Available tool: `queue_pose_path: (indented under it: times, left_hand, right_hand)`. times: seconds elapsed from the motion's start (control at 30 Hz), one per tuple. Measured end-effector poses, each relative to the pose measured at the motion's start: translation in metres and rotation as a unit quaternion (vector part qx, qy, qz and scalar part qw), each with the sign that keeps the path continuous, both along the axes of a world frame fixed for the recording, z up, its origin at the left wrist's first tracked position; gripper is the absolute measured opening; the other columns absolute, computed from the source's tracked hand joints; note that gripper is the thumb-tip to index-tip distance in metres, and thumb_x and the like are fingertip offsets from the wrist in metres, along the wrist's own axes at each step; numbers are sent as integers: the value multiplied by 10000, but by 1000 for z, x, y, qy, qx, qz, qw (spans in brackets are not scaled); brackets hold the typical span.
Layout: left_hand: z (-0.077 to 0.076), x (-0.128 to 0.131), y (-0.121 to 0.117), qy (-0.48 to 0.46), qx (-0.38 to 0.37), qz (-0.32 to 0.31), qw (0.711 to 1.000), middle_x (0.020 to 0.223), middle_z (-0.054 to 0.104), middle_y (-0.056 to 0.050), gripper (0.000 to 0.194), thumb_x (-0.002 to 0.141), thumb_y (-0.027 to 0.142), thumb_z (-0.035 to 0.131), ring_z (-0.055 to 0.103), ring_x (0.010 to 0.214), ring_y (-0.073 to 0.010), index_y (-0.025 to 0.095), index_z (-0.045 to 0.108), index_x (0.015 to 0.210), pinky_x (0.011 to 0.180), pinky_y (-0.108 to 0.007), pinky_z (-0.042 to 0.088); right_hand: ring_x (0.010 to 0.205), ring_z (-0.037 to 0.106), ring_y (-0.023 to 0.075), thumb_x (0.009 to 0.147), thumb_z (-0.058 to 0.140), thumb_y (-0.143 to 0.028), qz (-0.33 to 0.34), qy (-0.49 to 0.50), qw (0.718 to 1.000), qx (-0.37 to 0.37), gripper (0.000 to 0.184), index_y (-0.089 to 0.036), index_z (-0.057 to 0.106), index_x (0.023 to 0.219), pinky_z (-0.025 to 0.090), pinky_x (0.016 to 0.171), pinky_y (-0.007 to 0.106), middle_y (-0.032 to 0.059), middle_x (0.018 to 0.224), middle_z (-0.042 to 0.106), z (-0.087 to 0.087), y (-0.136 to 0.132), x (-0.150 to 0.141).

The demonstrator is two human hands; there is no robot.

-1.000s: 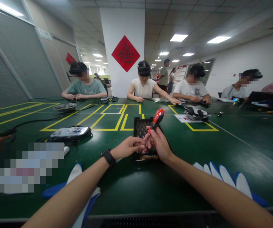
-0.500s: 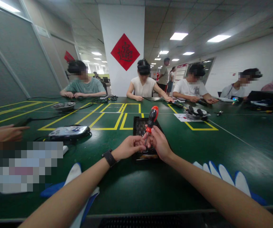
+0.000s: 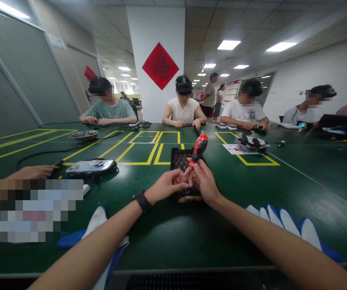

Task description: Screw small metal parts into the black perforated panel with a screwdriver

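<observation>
A red and black screwdriver (image 3: 200, 148) is gripped in my right hand (image 3: 207, 183), its handle up and leaning right. Its metal shaft points down towards the fingertips of my left hand (image 3: 173, 181). Those fingertips are closed in a pinch by the lower end of the shaft; whatever is between them is too small to make out. Both hands are over a black tray (image 3: 176, 157) with small parts visible inside, and they cover much of it.
White and blue gloves (image 3: 96, 221) lie under my left forearm, others (image 3: 285, 221) beyond my right. A silvery case (image 3: 90, 167) and a co-worker's hand (image 3: 40, 172) are to the left. Metal bowls (image 3: 84, 136) and yellow tape rectangles mark the green table (image 3: 240, 241); co-workers sit opposite.
The screwdriver's handle has tipped slightly further right, while my hands stay together over the tray. The co-worker opposite has drawn an outstretched arm in. At left, another person's hand has moved right.
</observation>
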State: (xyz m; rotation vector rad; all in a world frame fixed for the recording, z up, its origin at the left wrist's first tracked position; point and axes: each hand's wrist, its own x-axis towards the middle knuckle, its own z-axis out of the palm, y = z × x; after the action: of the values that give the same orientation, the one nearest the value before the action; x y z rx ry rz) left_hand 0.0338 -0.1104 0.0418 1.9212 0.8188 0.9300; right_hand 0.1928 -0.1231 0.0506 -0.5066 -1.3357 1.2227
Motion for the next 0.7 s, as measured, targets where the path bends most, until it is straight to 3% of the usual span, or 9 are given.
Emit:
queue_pose_path:
  times: [0.4, 0.7]
  left_hand:
    - [4, -5, 2, -6, -35, -104, 994, 745, 581, -37, 273, 786, 366, 537, 513, 656, -105, 97, 568, 820, 645, -229, 404]
    - [3, -2, -2, 20, -6, -29, 999, 677, 540, 3, 291, 719, 386, 612, 475, 601, -86, 109, 555, 790, 585, -207, 388]
  right_hand:
    - [443, 453, 52, 857, 402, -363, 16, -8, 1000, -18, 271, -223, 428, 1088, 416, 439, 210, -19, 748, 547, 0, 0, 0]
    - [432, 440, 43, 858, 404, -357, -11, -20, 1000, 0, 274, -214, 429, 1090, 366, 432, 192, -23, 728, 543, 4, -3, -1]
